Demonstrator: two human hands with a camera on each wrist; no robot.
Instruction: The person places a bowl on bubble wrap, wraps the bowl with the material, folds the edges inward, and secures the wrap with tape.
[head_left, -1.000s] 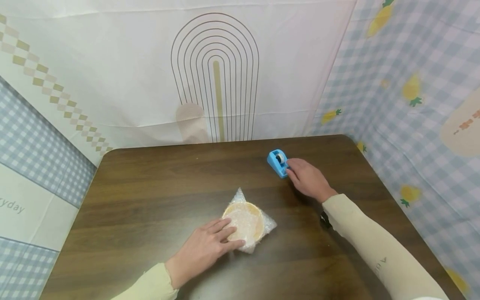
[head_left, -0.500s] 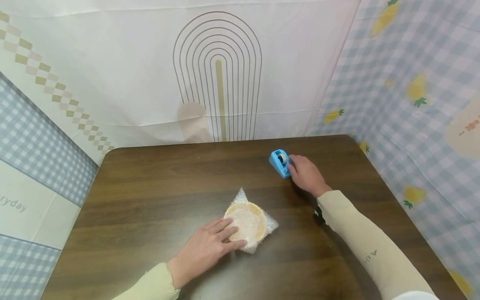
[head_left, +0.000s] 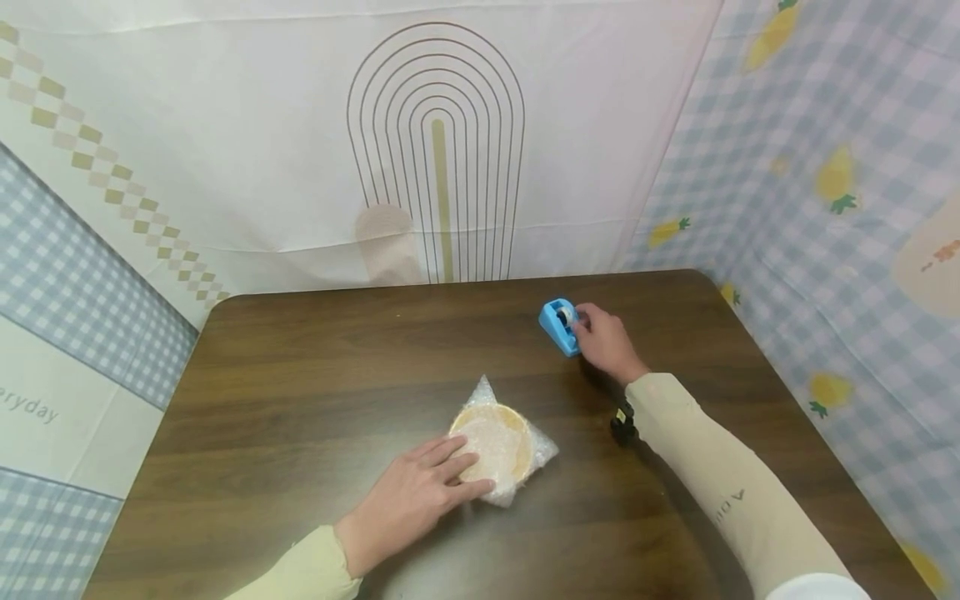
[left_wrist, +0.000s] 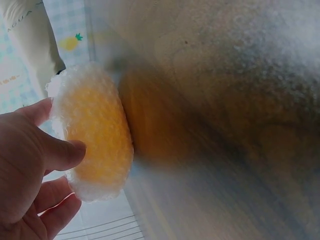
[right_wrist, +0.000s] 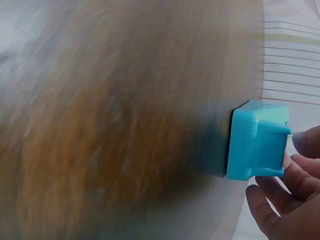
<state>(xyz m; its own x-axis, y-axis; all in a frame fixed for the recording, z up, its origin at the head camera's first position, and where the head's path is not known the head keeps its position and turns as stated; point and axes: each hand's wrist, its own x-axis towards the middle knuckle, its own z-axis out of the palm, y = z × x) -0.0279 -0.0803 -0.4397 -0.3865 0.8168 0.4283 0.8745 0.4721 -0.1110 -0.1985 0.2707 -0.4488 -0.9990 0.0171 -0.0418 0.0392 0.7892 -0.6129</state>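
Note:
On the wooden table lies a flat round yellowish thing in bubble wrap, the wrap's corners sticking out. My left hand rests on its near left part with spread, fairly straight fingers. In the left wrist view, the thumb presses against the package's side. Farther back stands a light blue tape dispenser with a small roll in it. My right hand is at its right side. In the right wrist view, thumb and index finger pinch at the dispenser's toothed cutting edge; the clear tape itself barely shows.
The brown wooden table has its back edge against a white patterned cloth. A checked cloth with pineapples hangs along the right side. A dark strap-like thing shows under the right sleeve.
My right hand has drawn its fingers in at the dispenser's front, with hand and forearm shifting slightly left. The left hand and the bubble-wrapped package stay put; the head view has shifted slightly.

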